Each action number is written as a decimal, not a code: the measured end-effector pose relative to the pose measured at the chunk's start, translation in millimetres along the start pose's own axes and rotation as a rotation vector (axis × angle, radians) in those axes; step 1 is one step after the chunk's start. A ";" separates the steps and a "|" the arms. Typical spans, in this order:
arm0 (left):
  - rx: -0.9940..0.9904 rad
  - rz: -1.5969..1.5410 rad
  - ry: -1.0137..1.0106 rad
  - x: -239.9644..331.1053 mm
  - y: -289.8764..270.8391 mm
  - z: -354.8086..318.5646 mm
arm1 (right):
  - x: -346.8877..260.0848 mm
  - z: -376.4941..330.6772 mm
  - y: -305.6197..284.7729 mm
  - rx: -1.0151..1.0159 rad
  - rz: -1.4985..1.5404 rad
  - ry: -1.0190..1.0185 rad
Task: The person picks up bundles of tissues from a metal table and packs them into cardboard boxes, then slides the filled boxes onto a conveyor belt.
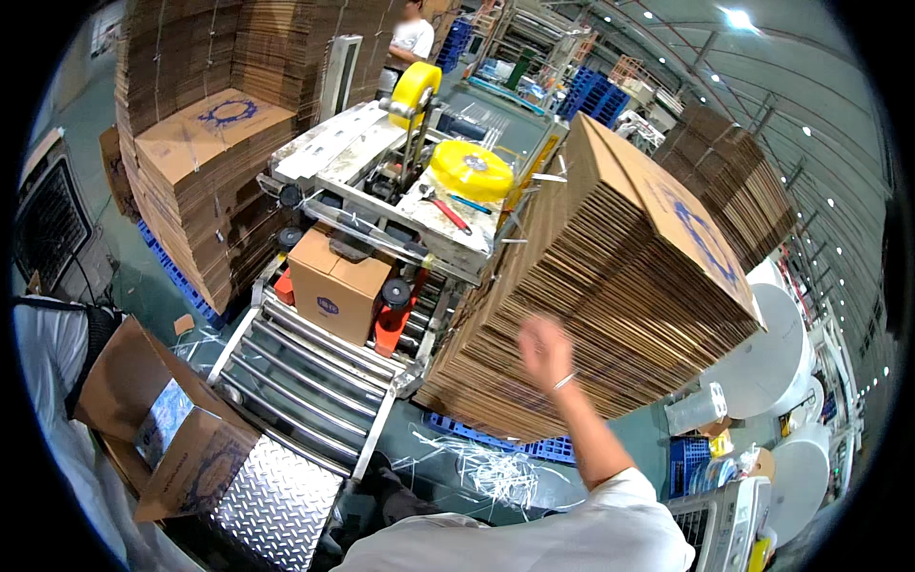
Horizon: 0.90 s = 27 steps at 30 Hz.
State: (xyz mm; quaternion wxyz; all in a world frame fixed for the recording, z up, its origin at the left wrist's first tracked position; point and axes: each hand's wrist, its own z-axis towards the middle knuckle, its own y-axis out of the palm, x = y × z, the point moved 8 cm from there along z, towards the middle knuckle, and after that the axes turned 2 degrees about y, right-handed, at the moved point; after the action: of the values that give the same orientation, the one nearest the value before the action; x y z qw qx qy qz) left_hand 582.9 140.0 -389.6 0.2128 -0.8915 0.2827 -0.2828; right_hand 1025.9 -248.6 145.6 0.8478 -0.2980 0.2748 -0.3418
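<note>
My right hand (546, 353), with a thin white band at the wrist, reaches out in front of the tall stack of flattened cardboard boxes (610, 324) on my right. Motion smears its fingers, and I see nothing held in it; whether it touches the stack I cannot tell. My left hand is out of view. Ahead, a closed cardboard box (335, 296) sits in the carton-sealing machine (362, 200) at the far end of the roller conveyor (305, 377). Nearer, at the lower left, an open cardboard box (195, 448) with a blue-and-white package inside stands by a metal tread plate (276, 500).
Another stack of flattened boxes (210, 181) rises at the left on a blue pallet. On the machine lie a yellow tape roll (472, 170) and a red-handled tool (448, 212). White strap scraps (500, 472) litter the floor. A person (412, 43) stands at the back.
</note>
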 end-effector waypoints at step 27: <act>0.450 -1.091 0.741 247.5 -289.3 -139.3 | -372.9 142.6 -301.2 0.642 -0.176 -0.872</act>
State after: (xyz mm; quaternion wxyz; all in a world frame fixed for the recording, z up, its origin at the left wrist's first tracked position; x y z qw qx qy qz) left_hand 775.2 171.7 -34.1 0.1096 -0.6850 -0.2169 -0.6868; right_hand 766.7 -103.5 547.8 0.8997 -0.1600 -0.2462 -0.3229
